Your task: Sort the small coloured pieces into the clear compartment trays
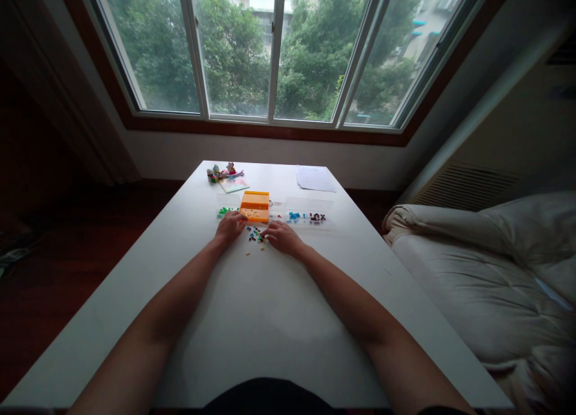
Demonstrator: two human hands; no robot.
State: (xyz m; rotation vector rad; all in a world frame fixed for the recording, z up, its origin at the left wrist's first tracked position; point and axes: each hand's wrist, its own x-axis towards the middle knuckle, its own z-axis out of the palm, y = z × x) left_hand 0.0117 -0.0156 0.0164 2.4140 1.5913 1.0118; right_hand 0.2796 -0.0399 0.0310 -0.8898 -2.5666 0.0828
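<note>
Forearms: both bare, stretched from the lower edge across the white table (252, 319) toward its far half.
Left hand (230, 226): palm down, fingers curled loosely at the near left corner of the orange tray (255, 206); cannot tell whether they pinch anything.
Right hand (282, 236): palm down, fingers bent, tips at the loose bricks (255, 235) (too small to make out any grip).
Loose bricks: tiny, mixed colours, scattered on the table between both hands, just in front of the orange tray.
Green pieces (224, 211): just left of the tray.
Clear trays (306, 216): right of it, holding blue and dark pieces.
Far end: small built figures (220, 173), paper sheet (315, 178).
Beside the table: pale bedding (486, 265).
</note>
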